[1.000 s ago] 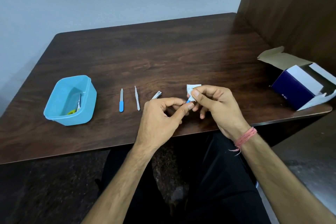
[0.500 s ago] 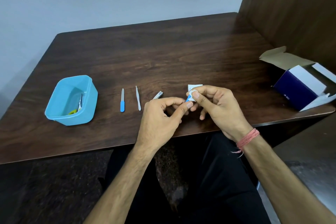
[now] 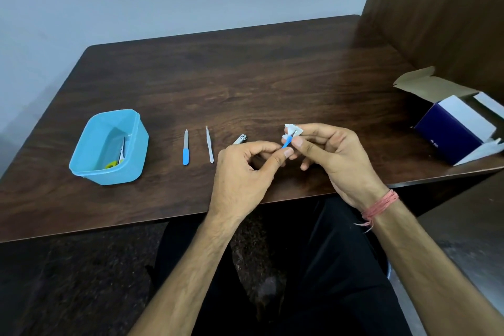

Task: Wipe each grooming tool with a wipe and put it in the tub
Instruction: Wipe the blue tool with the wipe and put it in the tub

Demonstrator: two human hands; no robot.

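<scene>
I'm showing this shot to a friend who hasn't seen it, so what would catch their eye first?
Probably the two hands at the table's near edge: the left hand pinches a small blue-handled tool while the right hand holds a white wipe around its tip. Next, the bright blue tub at left, with small scissors inside.

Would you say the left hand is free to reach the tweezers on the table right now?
Probably not yet: the left hand pinches the small blue tool being wiped. The path to the tweezers itself looks clear.
</scene>
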